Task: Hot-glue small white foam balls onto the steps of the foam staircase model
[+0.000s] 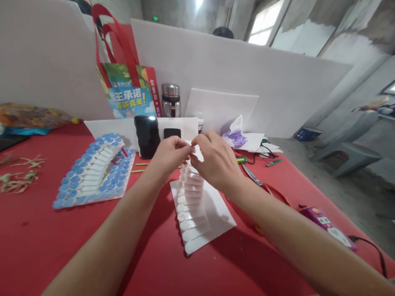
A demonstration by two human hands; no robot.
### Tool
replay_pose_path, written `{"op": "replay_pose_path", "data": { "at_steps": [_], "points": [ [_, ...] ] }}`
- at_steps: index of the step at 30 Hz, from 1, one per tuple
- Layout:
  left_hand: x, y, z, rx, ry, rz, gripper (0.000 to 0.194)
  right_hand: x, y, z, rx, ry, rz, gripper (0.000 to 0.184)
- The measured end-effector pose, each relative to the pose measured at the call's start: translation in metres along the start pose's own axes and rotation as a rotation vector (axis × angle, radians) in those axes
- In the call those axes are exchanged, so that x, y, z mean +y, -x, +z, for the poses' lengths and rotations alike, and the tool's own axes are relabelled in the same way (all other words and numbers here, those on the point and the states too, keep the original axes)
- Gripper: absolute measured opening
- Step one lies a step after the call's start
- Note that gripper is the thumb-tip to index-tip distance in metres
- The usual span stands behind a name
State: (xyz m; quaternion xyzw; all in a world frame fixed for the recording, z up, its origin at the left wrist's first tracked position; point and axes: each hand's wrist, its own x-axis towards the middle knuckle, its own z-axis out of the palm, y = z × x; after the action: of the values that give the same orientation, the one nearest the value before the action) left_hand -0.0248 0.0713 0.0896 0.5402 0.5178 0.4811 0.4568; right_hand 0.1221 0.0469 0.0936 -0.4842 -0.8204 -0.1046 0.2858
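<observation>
My left hand [170,155] and my right hand [216,160] meet above a white paper staircase model [193,209] that stands on a white sheet [219,213] on the red tablecloth. Both hands pinch a small white piece [197,153] at the top of the stairs, fingers pressed together. The steps run down toward me with rounded white ends on their left side.
A blue-and-white model [94,172] of the same kind lies to the left. Behind stand a red bag [129,88], steel flask [170,100], black phone [147,135] and white boards [222,107]. Scissors [262,183] and a purple power strip [328,224] lie at right.
</observation>
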Motion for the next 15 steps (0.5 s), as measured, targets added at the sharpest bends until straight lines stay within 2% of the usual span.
{"op": "replay_pose_path", "data": {
  "at_steps": [9,12,15],
  "points": [
    [-0.01,-0.003,0.0,0.042,-0.187,0.099,0.008,0.005,-0.012,0.005,-0.108,0.114,-0.037,0.011],
    [-0.012,-0.004,0.0,0.054,-0.251,0.132,0.009,0.006,-0.015,0.007,-0.104,0.112,-0.041,0.013],
    [-0.011,-0.005,-0.002,0.013,-0.236,0.104,0.009,0.012,-0.02,0.009,-0.106,0.034,-0.013,0.015]
  ]
}}
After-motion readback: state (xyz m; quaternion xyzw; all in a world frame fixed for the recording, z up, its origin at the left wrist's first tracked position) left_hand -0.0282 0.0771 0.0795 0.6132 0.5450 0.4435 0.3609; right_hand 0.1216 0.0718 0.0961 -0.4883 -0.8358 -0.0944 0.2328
